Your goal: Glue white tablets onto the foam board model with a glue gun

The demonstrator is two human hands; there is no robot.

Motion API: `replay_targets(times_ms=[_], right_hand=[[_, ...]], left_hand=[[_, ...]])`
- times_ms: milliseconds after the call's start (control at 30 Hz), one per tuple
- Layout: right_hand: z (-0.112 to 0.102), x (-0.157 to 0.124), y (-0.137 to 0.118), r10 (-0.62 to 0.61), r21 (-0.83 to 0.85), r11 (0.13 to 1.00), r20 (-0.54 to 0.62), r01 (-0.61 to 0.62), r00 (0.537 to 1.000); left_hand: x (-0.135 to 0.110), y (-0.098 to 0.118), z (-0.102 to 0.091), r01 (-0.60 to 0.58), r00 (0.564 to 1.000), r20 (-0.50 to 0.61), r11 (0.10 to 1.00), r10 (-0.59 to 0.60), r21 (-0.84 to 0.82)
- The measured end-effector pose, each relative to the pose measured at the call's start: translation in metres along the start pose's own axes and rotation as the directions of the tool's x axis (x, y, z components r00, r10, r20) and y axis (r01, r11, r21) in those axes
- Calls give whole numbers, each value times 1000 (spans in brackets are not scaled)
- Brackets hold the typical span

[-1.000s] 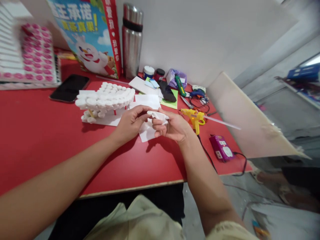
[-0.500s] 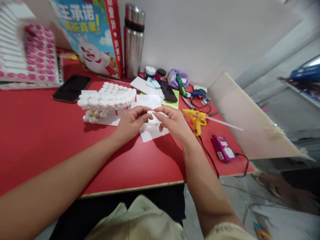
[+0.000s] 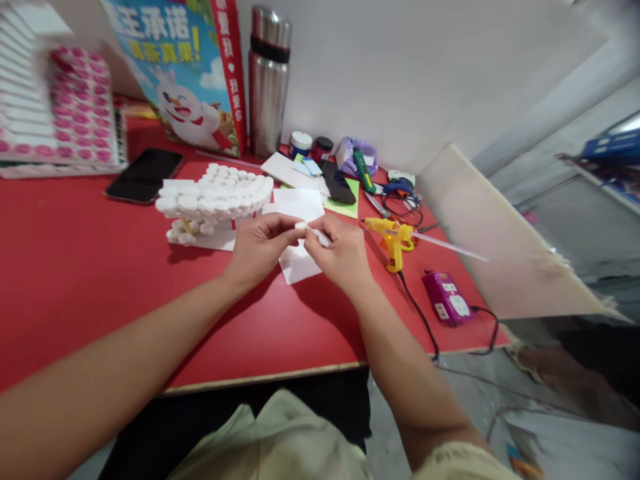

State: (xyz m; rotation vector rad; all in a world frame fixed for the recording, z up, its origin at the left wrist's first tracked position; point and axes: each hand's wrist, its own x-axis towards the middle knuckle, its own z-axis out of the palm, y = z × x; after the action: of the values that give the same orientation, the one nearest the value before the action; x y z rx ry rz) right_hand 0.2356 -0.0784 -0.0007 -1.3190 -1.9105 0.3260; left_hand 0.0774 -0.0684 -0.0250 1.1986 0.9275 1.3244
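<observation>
My left hand (image 3: pixel 265 243) is closed, thumb and index finger pinching a small white roll (image 3: pixel 301 226), perhaps paper or foam. The fingers of my right hand (image 3: pixel 340 252) are also closed against the roll's right side, and a longer white piece (image 3: pixel 323 238) shows between them. Whether the two white pieces are joined I cannot tell. Below the hands lie white paper sheets (image 3: pixel 299 265). Left of my left hand stands a white model (image 3: pixel 215 193) covered in many similar small white rounds, on a white base.
To the right are a yellow glue gun (image 3: pixel 393 237) with a clear stick and a purple power socket box (image 3: pixel 447 298), both corded. A phone (image 3: pixel 145 175), steel flask (image 3: pixel 269 87), printed bag (image 3: pixel 185 73) and green cutter (image 3: pixel 363 170) lie or stand behind on the red table (image 3: pixel 90 280).
My right hand has turned and its fingers have curled in closer, and the longer white piece now shows between them. My left hand stays nearly in place.
</observation>
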Motion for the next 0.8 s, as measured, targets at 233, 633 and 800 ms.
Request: replay_targets(times_ms=[233, 633, 800], right_hand=[[-11, 0, 5, -26, 108, 994, 131, 12, 991], [-14, 1, 10, -57, 268, 963, 234, -8, 971], [-10, 2, 16, -27, 259, 965, 209, -29, 978]], left_hand=[[1, 1, -4, -47, 999, 11, 999, 47, 6], [5, 0, -10, -79, 996, 54, 992, 74, 97], [1, 2, -7, -91, 994, 69, 983, 81, 160]])
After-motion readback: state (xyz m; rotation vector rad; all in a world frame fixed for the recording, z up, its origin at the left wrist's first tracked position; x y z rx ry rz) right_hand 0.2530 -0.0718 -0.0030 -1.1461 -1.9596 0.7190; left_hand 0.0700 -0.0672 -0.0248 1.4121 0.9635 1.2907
